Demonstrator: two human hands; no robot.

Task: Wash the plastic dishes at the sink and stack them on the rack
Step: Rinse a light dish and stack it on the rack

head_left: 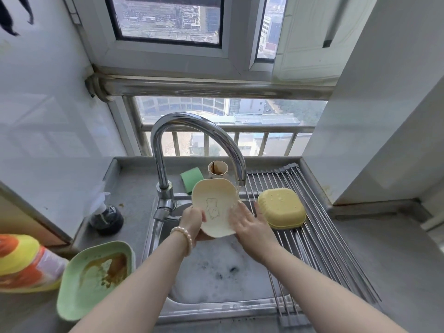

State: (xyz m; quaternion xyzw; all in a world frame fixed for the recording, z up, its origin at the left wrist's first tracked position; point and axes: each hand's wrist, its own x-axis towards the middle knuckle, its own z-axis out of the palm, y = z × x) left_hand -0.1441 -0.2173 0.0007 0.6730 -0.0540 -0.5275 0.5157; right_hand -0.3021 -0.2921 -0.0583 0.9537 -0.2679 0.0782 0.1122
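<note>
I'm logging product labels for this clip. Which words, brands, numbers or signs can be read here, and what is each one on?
None can be read.
Orange and yellow bottle: its label is printed, but too blurred to read.
Cream plate held by the left hand under the tap: only a line-drawn cartoon animal, no words.
Black marks on the wall: cut off by the frame, unreadable.

White foam hides the floor of the steel sink [153,239]. The left hand [191,221] covers the near left edge of the tilted cream plastic plate [213,207]; its fingers behind are unseen. The picture's left edge cuts off the orange-and-yellow plastic bottle [24,263]. The green sponge [192,179] sits partly behind the plate
</note>
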